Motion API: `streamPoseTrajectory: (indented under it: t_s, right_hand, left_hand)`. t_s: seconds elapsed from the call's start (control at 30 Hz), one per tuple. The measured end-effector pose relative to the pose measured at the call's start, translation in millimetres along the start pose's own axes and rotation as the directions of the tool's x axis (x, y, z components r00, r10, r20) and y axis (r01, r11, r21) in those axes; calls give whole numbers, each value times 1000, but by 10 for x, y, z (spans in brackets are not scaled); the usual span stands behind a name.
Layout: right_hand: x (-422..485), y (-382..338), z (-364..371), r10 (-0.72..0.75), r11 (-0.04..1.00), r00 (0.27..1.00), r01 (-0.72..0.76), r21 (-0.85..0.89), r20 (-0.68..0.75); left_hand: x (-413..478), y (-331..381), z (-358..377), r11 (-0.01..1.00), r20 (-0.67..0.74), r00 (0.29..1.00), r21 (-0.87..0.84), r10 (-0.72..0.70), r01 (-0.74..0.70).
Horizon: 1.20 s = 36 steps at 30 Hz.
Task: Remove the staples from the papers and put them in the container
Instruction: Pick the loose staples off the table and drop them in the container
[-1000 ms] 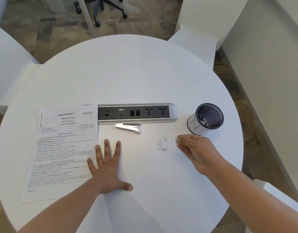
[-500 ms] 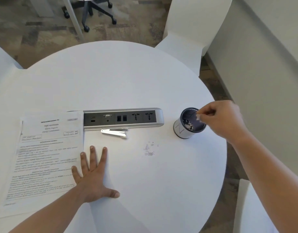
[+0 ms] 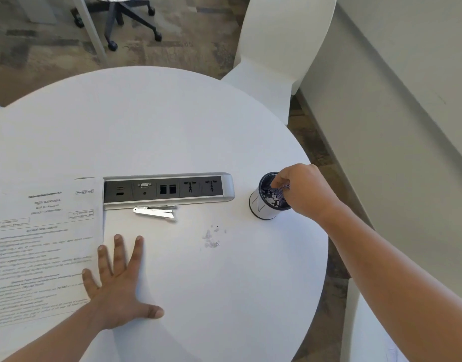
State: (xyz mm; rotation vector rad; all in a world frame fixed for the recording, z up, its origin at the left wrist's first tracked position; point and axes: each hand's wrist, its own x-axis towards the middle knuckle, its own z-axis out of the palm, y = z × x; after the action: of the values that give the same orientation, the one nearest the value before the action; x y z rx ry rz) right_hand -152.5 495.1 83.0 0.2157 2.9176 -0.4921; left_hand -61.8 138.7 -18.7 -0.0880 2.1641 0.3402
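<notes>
The stapled papers [image 3: 42, 244] lie printed side up on the left of the round white table [image 3: 172, 121]. My left hand [image 3: 117, 291] rests flat beside them, fingers spread, its little finger on the paper's edge. The container [image 3: 261, 205], a dark mesh cup with a white band, stands at the right with small white bits inside. My right hand [image 3: 303, 194] hangs over it, fingertips bunched inside the rim; I see nothing between them. A small scatter of pulled staples [image 3: 210, 239] lies mid-table. A silver staple remover [image 3: 154, 212] lies in front of the socket strip.
A silver and black socket strip [image 3: 169, 190] runs across the table's middle. A white chair [image 3: 276, 48] stands behind the table at the right, and a wheeled office chair base [image 3: 125, 17] is on the floor beyond. The table edge is close behind the container.
My right hand rose from the staple scatter, swung right to the container and lowered its fingertips into the rim. The left hand stayed flat by the papers.
</notes>
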Motion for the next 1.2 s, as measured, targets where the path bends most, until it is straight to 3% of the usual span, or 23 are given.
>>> streamPoseTrajectory:
  t_s: [0.13, 0.37, 0.53, 0.77, 0.87, 0.97, 1.07, 1.2]
  right_hand:
    - [2, -4, 5, -9, 1000, 996, 11, 23, -85]
    - [-2, -11, 5, 11, 999, 999, -9, 54, -32]
    - [-13, -46, -21, -20, 999, 999, 19, -33, -30]
    - [-182, -275, -23, 6, 959, 942, 90, 268, -336]
    - [-375, -496, 247, -79, 927, 959, 171, 334, -272]
    - [-491, -573, 777, -185, 947, 982, 191, 257, -45]
    - [-489, -499, 1212, -129, 988, 986, 119, 101, 106]
    - [-544, -498, 1438, -134, 991, 979, 135, 1, 151]
  left_hand:
    - [-3, -6, -2, 1000, -1, 1000, -3, 3, -3]
    - [-4, -4, 13, 1000, -1, 1000, -12, 6, -6]
    - [5, -2, 2, 1000, 2, 1000, -1, 2, -2]
    - [9, 15, -22, 1000, -3, 1000, 21, 11, -11]
    - [15, 7, -17, 1000, -6, 1000, 22, 7, -7]
    - [17, -3, -6, 1000, -7, 1000, 26, 10, -10]
    - [16, -5, -8, 1000, -6, 1000, 25, 7, -7]
    - [20, -18, 0, 1000, -8, 1000, 24, 9, -9]
